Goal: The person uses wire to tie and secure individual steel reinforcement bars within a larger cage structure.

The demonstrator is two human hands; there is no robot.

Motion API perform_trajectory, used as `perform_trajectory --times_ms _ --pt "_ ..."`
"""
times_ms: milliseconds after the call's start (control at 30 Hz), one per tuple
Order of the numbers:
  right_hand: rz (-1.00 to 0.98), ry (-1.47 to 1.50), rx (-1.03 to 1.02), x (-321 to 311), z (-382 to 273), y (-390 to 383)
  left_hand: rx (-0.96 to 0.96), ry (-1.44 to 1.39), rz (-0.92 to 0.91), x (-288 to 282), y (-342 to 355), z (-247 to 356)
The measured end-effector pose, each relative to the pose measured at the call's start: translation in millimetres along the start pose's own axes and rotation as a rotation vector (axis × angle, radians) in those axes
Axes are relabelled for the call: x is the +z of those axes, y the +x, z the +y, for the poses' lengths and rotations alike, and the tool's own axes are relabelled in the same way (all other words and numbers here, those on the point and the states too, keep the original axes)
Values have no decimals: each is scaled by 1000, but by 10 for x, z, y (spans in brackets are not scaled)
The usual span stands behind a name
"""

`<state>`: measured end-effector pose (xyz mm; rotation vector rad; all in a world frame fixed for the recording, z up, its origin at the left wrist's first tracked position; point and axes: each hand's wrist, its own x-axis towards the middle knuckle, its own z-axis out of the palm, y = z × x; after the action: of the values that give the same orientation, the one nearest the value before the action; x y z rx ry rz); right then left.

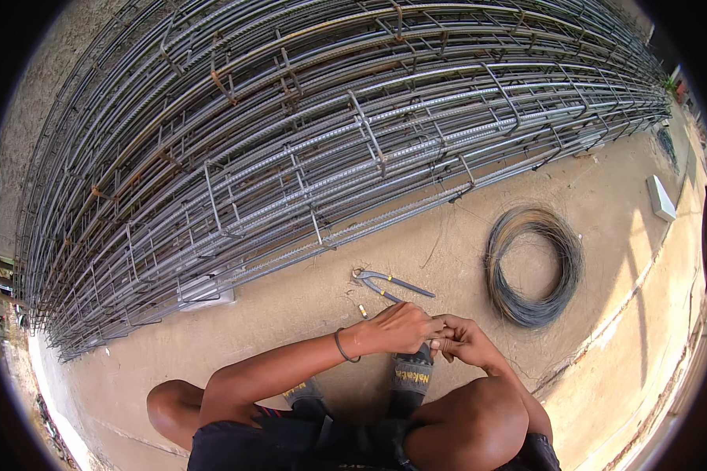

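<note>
My left hand (pixel 404 326) and my right hand (pixel 463 341) meet above my right foot, fingers curled and touching. I cannot make out what, if anything, is between them. A dark band circles my left wrist. Just beyond my hands lies a pair of grey end cutters (pixel 401 284) with its handles apart, and a small white-and-yellow object (pixel 363 311) is on the concrete near it. To the right of my hands lies a large coil of thin tie wire (pixel 500 263).
Long rebar cages (pixel 338 177) are piled across the far half of the concrete floor (pixel 157 353), with a white block (pixel 204 294) at their near edge on the left. Another white block (pixel 660 198) lies at the right. My bent knees frame my hands.
</note>
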<state>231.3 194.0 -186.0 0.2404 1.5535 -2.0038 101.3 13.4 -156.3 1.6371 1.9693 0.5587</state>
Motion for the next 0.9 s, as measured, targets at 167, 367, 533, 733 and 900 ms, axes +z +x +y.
perform_trajectory --times_ms 167,367,533,733,900 --pt "85 12 -58 86 -221 222 117 28 370 -81 -222 -329" --pt "231 -95 -133 120 -39 433 -57 -64 390 -35 -396 -504" --pt "465 -771 -426 214 -120 732 -107 94 259 61 -542 -796" --pt "140 -883 -499 176 -279 755 -154 120 -149 139 -644 -757" --pt "211 -457 -286 115 -283 579 -350 -500 18 -437 -567 -500"
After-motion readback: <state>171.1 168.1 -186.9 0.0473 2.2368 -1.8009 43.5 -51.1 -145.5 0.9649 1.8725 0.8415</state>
